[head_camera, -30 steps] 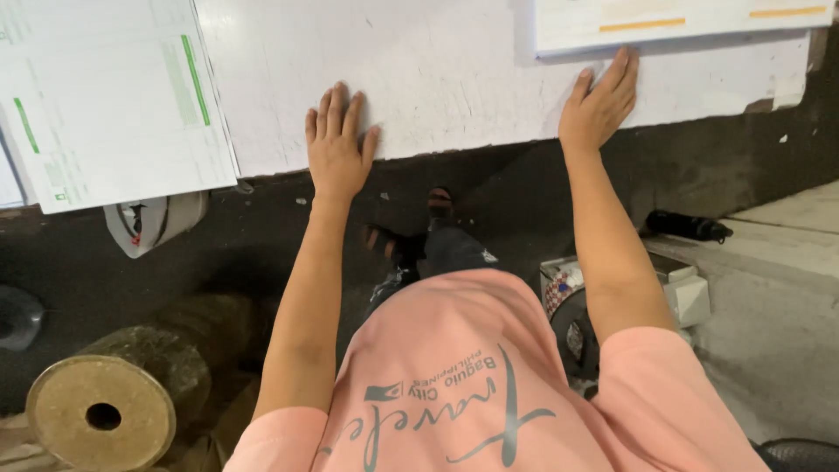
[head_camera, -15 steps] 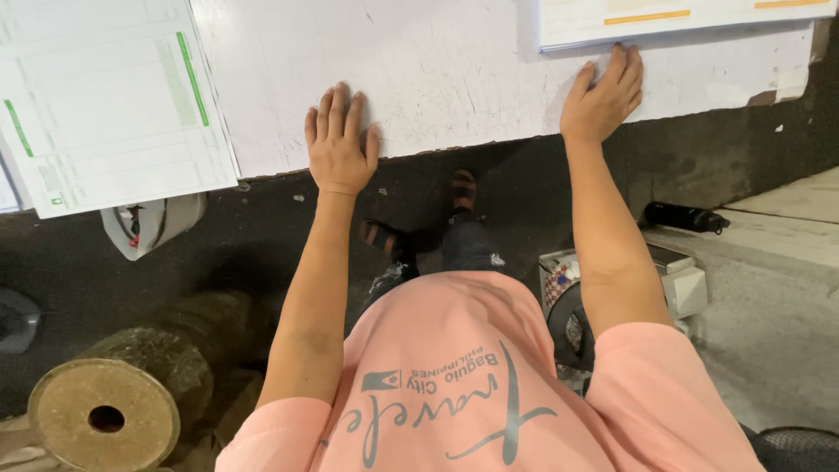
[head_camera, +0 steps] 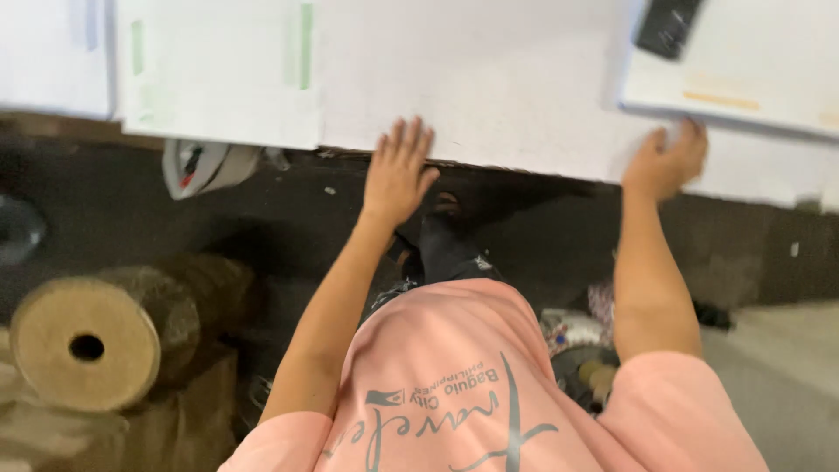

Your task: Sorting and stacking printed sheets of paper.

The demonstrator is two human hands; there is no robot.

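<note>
My left hand (head_camera: 398, 170) lies flat with its fingers spread on the near edge of a large white sheet (head_camera: 524, 87) that covers the table. My right hand (head_camera: 669, 162) rests further right on the same edge. Its fingers are curled just under the lower corner of a stack of white paper (head_camera: 752, 79). The view is blurred, so I cannot make out whether it grips the paper. A dark flat object (head_camera: 669, 26) lies on top of that stack.
A printed sheet with green marks (head_camera: 218, 79) lies on the table at the left. Below the table are a dark floor, a thick brown roll with a hollow core (head_camera: 87, 345), a white object (head_camera: 205, 166) and my sandalled foot (head_camera: 446, 218).
The view has shifted, so the table sits lower and closer. My right hand has gone from flat to curled near the paper stack. My left hand stays flat on the edge.
</note>
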